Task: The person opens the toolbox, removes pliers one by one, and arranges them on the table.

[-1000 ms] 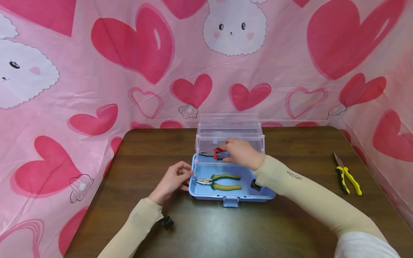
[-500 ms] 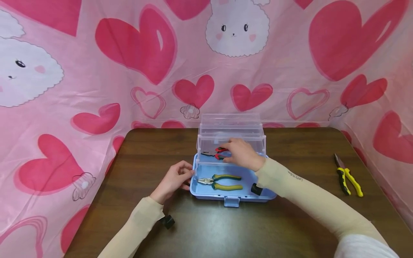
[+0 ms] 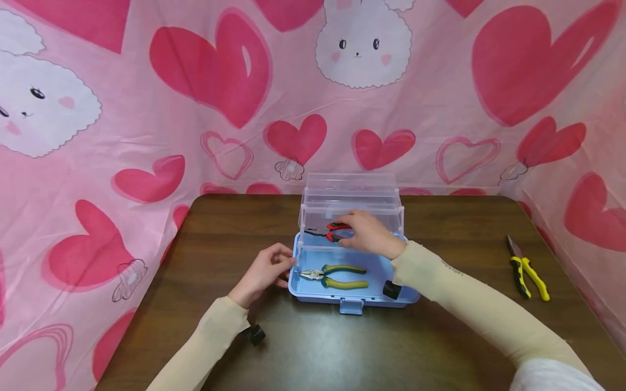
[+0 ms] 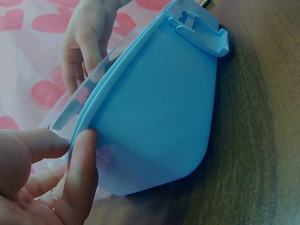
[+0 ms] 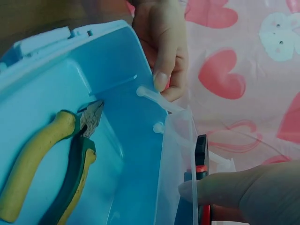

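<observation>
A blue toolbox (image 3: 313, 298) stands open on the table, its clear tiered trays (image 3: 352, 201) raised at the back. My left hand (image 3: 264, 271) pinches the box's left rim between thumb and fingers, seen close up in the left wrist view. In the lower clear tray lie pliers with red and black handles (image 3: 335, 237), jaws pointing left. Over this tray my right hand (image 3: 369, 234) grips the handles, whose ends it hides. Combination pliers with yellow and green handles (image 3: 344, 284) lie on the box floor, also seen in the right wrist view.
Long-nose pliers with yellow and black handles (image 3: 525, 269) lie at the right side of the wooden table (image 3: 235, 217). The box's front latch (image 3: 351, 307) hangs down. A pink cloth (image 3: 440, 98) with hearts and bunnies hangs behind the table.
The head view has shifted slightly. Both hands stay practically where they were, the left at the box rim and the right at the red-handled pliers in the tray.
</observation>
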`<state>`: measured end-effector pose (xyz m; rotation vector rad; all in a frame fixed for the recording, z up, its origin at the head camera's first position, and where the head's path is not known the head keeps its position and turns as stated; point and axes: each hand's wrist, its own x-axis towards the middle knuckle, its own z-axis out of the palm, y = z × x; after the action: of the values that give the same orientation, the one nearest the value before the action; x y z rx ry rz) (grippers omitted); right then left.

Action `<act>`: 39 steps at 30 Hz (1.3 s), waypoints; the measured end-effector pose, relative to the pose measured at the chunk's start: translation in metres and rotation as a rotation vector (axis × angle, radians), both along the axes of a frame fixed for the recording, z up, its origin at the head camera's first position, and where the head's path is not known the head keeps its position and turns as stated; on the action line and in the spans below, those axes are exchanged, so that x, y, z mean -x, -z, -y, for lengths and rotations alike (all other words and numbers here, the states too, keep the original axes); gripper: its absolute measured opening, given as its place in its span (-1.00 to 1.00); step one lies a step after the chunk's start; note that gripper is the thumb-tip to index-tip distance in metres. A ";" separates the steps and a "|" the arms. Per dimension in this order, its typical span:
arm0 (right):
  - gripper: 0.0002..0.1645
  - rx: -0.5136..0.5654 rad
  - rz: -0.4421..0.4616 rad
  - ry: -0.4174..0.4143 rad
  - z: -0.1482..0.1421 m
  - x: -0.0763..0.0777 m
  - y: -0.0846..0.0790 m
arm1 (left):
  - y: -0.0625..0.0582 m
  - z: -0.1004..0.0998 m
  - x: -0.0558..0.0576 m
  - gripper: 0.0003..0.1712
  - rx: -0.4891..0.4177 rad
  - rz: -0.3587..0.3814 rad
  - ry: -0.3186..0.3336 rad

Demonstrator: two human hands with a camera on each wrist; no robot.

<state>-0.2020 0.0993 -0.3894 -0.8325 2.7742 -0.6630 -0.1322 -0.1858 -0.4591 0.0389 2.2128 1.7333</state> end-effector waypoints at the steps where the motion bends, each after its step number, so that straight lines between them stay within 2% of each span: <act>1: -0.33 0.010 0.003 -0.001 0.000 0.000 0.000 | 0.000 0.000 0.000 -0.66 0.001 0.000 -0.002; 12: -0.33 0.093 -0.016 0.053 -0.008 -0.008 -0.001 | -0.004 0.001 0.001 -0.69 -0.009 0.001 0.012; 22: -0.33 0.144 -0.065 0.111 -0.024 -0.019 -0.010 | -0.003 0.000 0.001 -0.67 -0.004 0.000 0.009; 33: -0.32 0.086 -0.136 0.160 -0.062 -0.032 -0.015 | -0.002 0.001 0.002 -0.65 -0.012 0.018 0.017; 39: -0.29 0.060 -0.109 0.215 -0.088 -0.038 -0.020 | -0.001 0.001 0.002 -0.66 -0.001 0.017 0.007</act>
<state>-0.1644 0.1869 -0.3698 -0.6018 2.9844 -0.7601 -0.1342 -0.1863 -0.4579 0.0323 2.1968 1.7248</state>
